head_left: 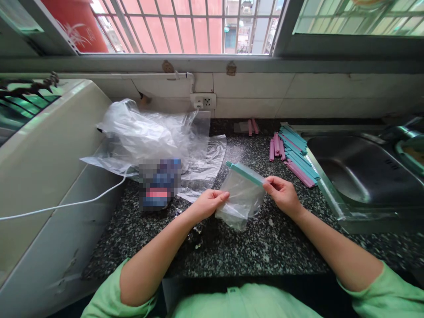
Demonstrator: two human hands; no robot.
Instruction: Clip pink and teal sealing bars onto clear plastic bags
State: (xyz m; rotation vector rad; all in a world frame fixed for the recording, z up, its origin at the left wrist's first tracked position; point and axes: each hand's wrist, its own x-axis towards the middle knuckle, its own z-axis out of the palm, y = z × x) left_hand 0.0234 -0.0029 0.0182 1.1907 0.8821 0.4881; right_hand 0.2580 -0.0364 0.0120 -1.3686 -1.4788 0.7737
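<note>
A clear plastic bag point(236, 198) hangs between my two hands above the dark speckled counter. Along its top edge runs a teal bag clip point(247, 173). My left hand point(212, 204) is closed on the bag's left side, thumb on top. Pinched in my right hand point(281, 193) is the right end of the clip, where it meets the bag's corner. More teal clips point(296, 140) and pink clips point(300, 173) lie piled right of the bag, beside the sink.
Crumpled clear plastic bags point(149, 132) heap at the back left. A blurred phone-like object point(160, 183) with a white cable point(96, 201) lies before them. Two pink clips point(253, 126) rest near the wall below the socket point(203, 101). A steel sink point(351, 168) is at right.
</note>
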